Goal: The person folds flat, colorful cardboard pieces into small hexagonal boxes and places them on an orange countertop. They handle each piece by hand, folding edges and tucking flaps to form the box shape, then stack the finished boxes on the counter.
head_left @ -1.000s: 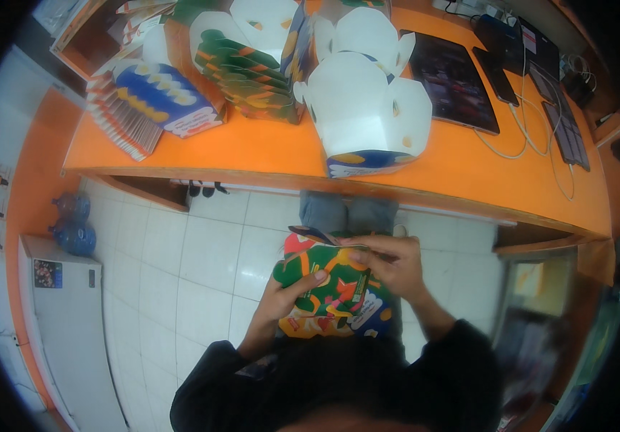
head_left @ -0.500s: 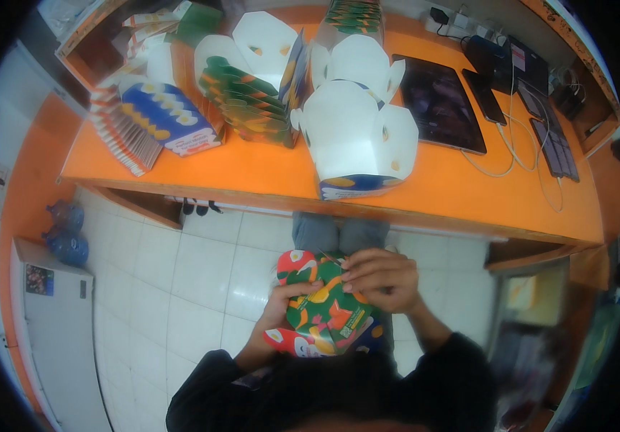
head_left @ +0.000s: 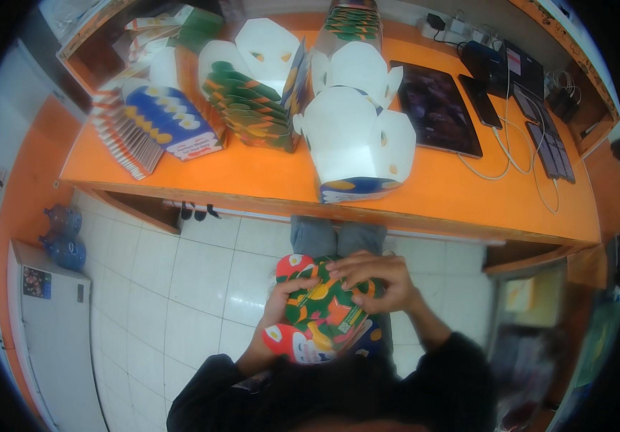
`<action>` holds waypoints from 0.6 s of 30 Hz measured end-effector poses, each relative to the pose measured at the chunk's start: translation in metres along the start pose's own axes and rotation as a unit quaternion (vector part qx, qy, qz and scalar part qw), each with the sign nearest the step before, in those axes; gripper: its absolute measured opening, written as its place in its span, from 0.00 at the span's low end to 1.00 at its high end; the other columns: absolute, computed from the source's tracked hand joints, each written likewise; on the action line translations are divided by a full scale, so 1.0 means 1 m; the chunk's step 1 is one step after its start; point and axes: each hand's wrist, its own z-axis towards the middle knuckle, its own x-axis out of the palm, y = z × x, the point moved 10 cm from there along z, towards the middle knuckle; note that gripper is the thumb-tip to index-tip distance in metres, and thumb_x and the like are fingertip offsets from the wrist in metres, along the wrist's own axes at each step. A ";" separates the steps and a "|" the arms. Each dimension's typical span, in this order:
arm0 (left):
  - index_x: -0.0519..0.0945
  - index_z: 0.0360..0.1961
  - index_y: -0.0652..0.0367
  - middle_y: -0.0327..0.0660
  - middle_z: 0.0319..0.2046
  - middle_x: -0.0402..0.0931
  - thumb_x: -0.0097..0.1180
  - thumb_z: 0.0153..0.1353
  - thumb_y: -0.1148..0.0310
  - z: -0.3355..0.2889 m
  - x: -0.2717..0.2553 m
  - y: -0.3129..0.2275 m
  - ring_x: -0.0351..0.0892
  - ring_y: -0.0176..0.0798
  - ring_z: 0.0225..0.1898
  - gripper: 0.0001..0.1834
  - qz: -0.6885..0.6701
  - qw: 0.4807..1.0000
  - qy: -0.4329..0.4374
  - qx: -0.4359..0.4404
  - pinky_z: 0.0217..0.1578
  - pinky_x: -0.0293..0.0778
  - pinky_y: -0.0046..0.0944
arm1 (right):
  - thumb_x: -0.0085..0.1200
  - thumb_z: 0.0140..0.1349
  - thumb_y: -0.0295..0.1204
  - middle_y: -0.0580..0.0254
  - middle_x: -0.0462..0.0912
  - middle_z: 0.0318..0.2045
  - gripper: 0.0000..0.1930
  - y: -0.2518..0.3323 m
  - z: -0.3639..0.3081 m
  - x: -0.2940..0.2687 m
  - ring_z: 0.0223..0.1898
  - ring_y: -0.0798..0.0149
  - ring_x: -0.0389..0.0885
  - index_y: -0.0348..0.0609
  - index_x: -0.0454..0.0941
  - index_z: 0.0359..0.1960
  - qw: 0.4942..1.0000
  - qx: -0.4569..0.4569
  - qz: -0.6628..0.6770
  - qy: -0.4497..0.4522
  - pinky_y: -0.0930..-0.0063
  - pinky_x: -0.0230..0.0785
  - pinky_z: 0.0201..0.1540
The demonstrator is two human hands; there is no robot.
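Closest to the camera, both hands gripped a colourful folded carton (head_left: 320, 313), patterned in green, orange and red, held over the person's lap just short of the desk (head_left: 252, 180). The left hand (head_left: 279, 306) was curled around the carton's left edge from beneath, thumb pressed on its top face. The right hand (head_left: 374, 277) lay on the carton's upper right part, fingers (head_left: 349, 265) spread and bent across it, pressing down. Dark sleeves covered both forearms. Beyond the carton, the person's knees in blue jeans (head_left: 338, 236) showed above a white tiled floor (head_left: 180, 288).

Further on, at the near edge of the desk straight ahead of the carton, stood an opened white box (head_left: 356, 147) with its flaps up and a blue and orange base. Behind it stood more opened white boxes (head_left: 353, 68). Left of the opened white box a stack of green patterned flat cartons (head_left: 249, 108) leaned, and further left a fanned stack of blue and yellow flat cartons (head_left: 155, 126). Right of the opened white box lay a dark tablet (head_left: 436, 108), with white cables (head_left: 511, 144) and a keyboard (head_left: 547, 147) beyond it
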 end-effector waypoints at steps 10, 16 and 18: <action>0.74 0.47 0.62 0.48 0.42 0.79 0.54 0.58 0.67 0.000 -0.002 0.014 0.81 0.45 0.40 0.17 -0.031 0.997 -0.064 -0.031 0.45 0.77 0.41 | 0.52 0.63 0.24 0.52 0.84 0.38 0.07 -0.029 -0.011 -0.001 0.49 0.56 0.81 0.32 0.77 0.29 0.980 0.146 0.122 -0.056 0.68 0.71 0.53; 0.74 0.48 0.63 0.49 0.42 0.79 0.51 0.59 0.66 0.005 -0.003 0.006 0.81 0.45 0.42 0.17 -0.014 0.999 -0.037 -0.008 0.46 0.77 0.42 | 0.49 0.66 0.28 0.51 0.82 0.44 0.08 -0.033 -0.010 0.003 0.52 0.58 0.78 0.34 0.76 0.35 0.983 0.151 0.098 -0.043 0.69 0.70 0.54; 0.73 0.49 0.64 0.50 0.44 0.78 0.48 0.59 0.67 0.007 -0.001 0.002 0.81 0.46 0.43 0.18 -0.006 1.000 -0.024 -0.002 0.46 0.77 0.43 | 0.49 0.66 0.28 0.50 0.80 0.48 0.08 -0.036 -0.011 0.004 0.52 0.59 0.78 0.36 0.75 0.39 0.983 0.171 0.052 -0.036 0.71 0.70 0.53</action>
